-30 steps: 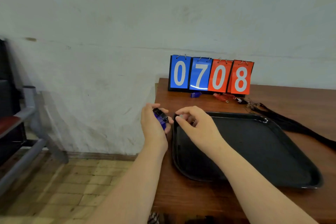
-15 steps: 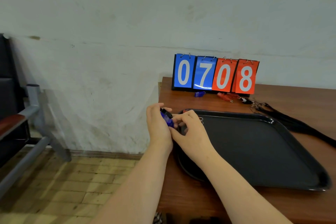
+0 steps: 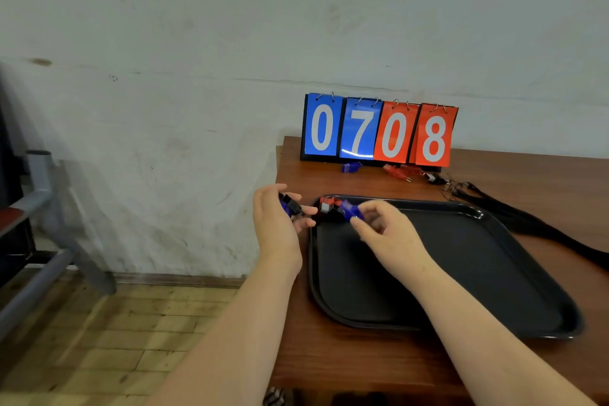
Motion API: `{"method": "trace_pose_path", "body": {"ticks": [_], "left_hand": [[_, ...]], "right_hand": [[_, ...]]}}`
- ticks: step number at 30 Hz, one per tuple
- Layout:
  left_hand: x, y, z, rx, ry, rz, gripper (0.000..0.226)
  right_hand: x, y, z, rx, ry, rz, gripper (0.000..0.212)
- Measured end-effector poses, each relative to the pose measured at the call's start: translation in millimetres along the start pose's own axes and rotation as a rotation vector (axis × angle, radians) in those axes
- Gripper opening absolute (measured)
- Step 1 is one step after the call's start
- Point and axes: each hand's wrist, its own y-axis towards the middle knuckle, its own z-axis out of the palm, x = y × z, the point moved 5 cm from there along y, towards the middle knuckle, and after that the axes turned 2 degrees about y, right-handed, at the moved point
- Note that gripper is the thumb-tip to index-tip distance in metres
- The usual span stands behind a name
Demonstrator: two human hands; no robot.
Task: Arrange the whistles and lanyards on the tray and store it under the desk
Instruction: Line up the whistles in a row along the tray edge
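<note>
Early yet: right hand (image 3: 384,231) pinches a blue whistle (image 3: 350,210) over the tray (image 3: 494,273) corner, left hand (image 3: 280,224) grips another (lanyards (image 3: 527,217) untouched on desk (image 3: 329,356)).

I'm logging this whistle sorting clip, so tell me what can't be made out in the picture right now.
- Head view: most of the blue whistle is hidden inside the left hand; the grip itself is unclear.
- The right hand holds a motion-blurred blue whistle; whether it touches the tray is unclear.
- Whistles by the scoreboard are too small to count.
- The lanyards run off the right edge.
</note>
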Motion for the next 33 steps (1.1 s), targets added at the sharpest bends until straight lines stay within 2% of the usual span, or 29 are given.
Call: {"method": "trace_pose_path", "body": {"ticks": [4,11,16,21,33], "left_hand": [[-1,-2,0,-0.004,0.021,0.023,0.013],[-2,-4,0,0.006,0.019,0.047,0.013],[-2,-4,1,0.003,0.007,0.043,0.013],[-1,-4,0,0.008,0.003,0.041,0.013],[-1,-3,1,0.0,0.007,0.042,0.014]], "right_hand": [[-2,2,8,0.071,-0.148,-0.058,0.018],[-1,3,11,0.073,-0.25,-0.118,0.031],[4,1,10,0.038,-0.269,-0.15,0.034],[5,0,8,0.021,-0.318,-0.179,0.02],[0,5,12,0.021,-0.35,-0.181,0.027]]}}
